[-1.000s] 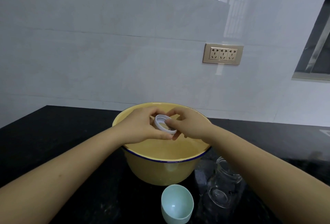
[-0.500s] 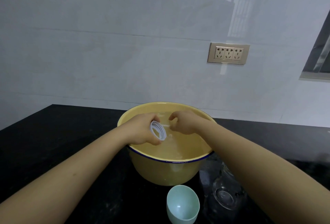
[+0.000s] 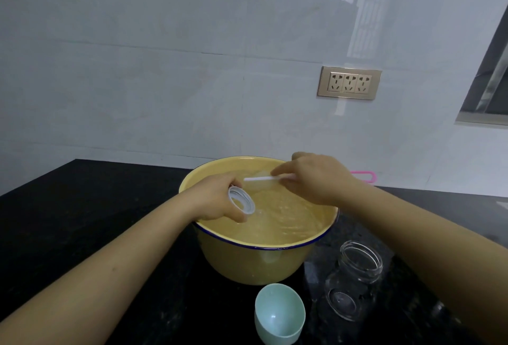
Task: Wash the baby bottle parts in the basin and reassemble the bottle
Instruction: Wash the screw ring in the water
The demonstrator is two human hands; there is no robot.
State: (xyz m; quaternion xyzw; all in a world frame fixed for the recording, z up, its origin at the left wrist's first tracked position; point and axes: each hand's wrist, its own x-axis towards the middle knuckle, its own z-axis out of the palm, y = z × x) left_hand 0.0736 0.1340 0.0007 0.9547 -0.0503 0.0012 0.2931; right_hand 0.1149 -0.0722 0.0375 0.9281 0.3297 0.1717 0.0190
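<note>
A yellow basin (image 3: 255, 262) with a blue rim, holding water, stands on the black counter. My left hand (image 3: 217, 201) holds the white screw ring (image 3: 242, 203) over the basin's left side, its opening turned toward me. Over the far right of the basin, my right hand (image 3: 316, 179) pinches a thin white straw (image 3: 261, 179) that points left, level above the water. The clear glass bottle body (image 3: 354, 281) stands empty on the counter to the right of the basin. In front of the basin stands a pale green cap (image 3: 279, 314), open side up.
The black counter (image 3: 82, 207) runs back to a pale tiled wall. A pink plastic handle (image 3: 364, 175) pokes out behind my right wrist. A gold socket plate (image 3: 349, 83) is on the wall, and a window frame (image 3: 489, 75) is at the right edge.
My hands have parted: the right one let go of the ring, moved right and back, and now holds a white straw. The left keeps the ring, lower over the water.
</note>
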